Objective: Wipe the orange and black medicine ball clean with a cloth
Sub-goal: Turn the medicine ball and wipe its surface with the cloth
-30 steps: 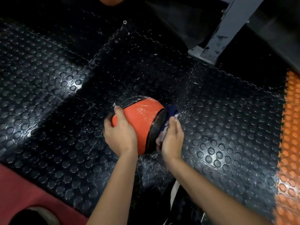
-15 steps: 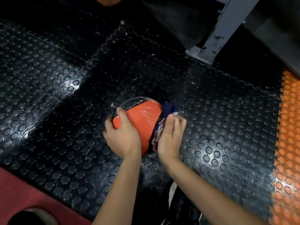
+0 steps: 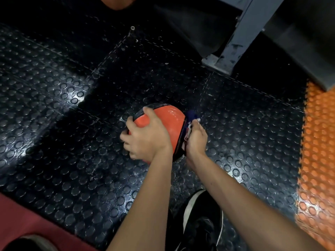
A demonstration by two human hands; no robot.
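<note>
Wiping is judged to be under way, not finished. The medicine ball (image 3: 168, 124) is rested on the studded floor (image 3: 72, 142) just ahead of a black shoe (image 3: 201, 220), and is steadied from the near-left side by the left hand (image 3: 145, 138), whose spread fingers are curled over the orange panel and round the ball's lower edge. The cloth (image 3: 190, 124) is pinched in the right hand (image 3: 195, 140) and pressed against the ball's right flank, along the black band there. The exposed orange panel is seen to be glossy, with a bright highlight, which may mean it has been wiped or is wet; this cannot be confirmed. The underside, the far side and the area under the left hand are hidden, so those parts are judged as still to be done, with the ball to be turned for access. The ball is noted as round and smooth-skinned, orange panels divided by black bands. The cloth is noted as dark blue with pale and reddish patches, soft and bunched. The floor is of black rubber tiles with raised round studs, shiny in patches, speckled with pale flecks near the ball. An orange studded mat (image 3: 315, 160) lies well to the right, and a grey metal post (image 3: 241, 33) stands beyond.
</note>
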